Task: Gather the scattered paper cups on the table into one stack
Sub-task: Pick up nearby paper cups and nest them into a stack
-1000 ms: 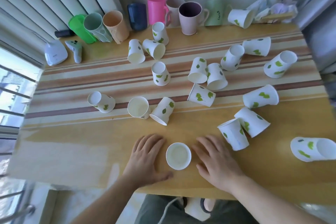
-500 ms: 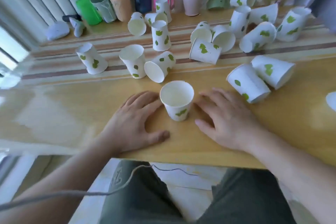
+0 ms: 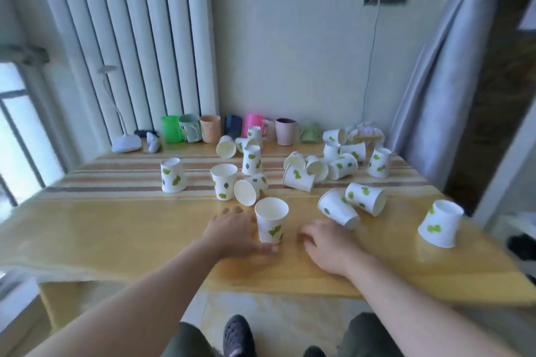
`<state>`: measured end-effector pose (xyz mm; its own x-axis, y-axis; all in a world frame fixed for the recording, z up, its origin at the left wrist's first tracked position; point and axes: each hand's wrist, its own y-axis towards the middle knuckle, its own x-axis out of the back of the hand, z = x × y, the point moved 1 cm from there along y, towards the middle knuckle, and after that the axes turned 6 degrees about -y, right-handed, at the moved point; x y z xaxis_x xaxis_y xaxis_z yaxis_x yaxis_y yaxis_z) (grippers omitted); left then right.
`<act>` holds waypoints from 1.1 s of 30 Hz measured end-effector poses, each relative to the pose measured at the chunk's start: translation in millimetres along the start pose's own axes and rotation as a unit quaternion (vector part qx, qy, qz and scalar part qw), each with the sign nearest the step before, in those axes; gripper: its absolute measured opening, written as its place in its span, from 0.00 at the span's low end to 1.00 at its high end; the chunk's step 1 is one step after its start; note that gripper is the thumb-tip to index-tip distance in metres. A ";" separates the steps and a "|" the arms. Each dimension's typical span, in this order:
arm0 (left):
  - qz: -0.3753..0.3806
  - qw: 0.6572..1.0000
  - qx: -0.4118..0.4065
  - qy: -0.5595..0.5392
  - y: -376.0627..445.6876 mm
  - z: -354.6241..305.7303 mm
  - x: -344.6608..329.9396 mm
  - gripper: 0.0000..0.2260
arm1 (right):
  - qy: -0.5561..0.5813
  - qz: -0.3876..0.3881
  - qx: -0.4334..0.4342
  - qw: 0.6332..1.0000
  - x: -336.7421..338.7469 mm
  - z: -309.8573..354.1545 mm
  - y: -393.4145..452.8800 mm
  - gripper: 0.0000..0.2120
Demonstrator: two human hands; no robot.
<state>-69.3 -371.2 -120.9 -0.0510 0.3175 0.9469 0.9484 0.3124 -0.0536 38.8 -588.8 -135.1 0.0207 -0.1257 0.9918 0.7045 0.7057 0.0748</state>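
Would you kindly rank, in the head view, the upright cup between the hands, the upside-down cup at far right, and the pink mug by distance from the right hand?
From the right hand:
1. Upright cup, just to its left.
2. Upside-down cup, at the right edge.
3. Pink mug, at the back wall.

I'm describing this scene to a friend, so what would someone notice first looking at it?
First, the white paper cups with green leaf prints scattered across the wooden table, some upright, some upside down, some on their sides. Next, one upright cup near the front edge, with the left hand and right hand resting flat on either side. Behind, a row of coloured mugs lines the wall.
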 end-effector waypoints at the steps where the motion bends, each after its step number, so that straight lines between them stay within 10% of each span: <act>1: -0.010 0.999 0.006 -0.041 3.8 -1.6 -2.1 0.51 | -0.007 -0.066 -0.022 0.998 6.4 -4.3 -0.3 0.17; 4: -0.021 0.987 -0.016 -0.158 17.4 -0.9 -7.9 0.50 | -0.003 -0.244 -0.126 0.962 22.5 -30.2 5.8 0.13; 9: -0.040 0.957 -0.049 -0.282 36.1 -13.9 -18.9 0.19 | -0.026 -0.093 -0.223 0.970 16.4 -51.2 30.7 0.36; 16: -0.107 0.946 -0.053 -0.302 77.0 -34.4 -27.8 0.20 | 0.111 -0.160 -0.233 0.953 -9.3 -51.7 30.9 0.41; 25: -0.127 0.946 -0.077 -0.288 78.1 -33.6 -38.4 0.18 | 0.547 -0.276 -0.097 0.784 56.4 -13.7 64.0 0.47; 33: -0.146 0.937 -0.110 -0.298 76.7 -30.4 -41.6 0.20 | 0.533 -0.194 -0.105 0.817 17.7 0.1 69.9 0.49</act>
<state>15.0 -387.7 -154.8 -0.4219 0.7112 0.5623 0.9050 0.2927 0.3088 88.3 -541.7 -112.3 0.2934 -0.9262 0.2366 0.9084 0.3472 0.2328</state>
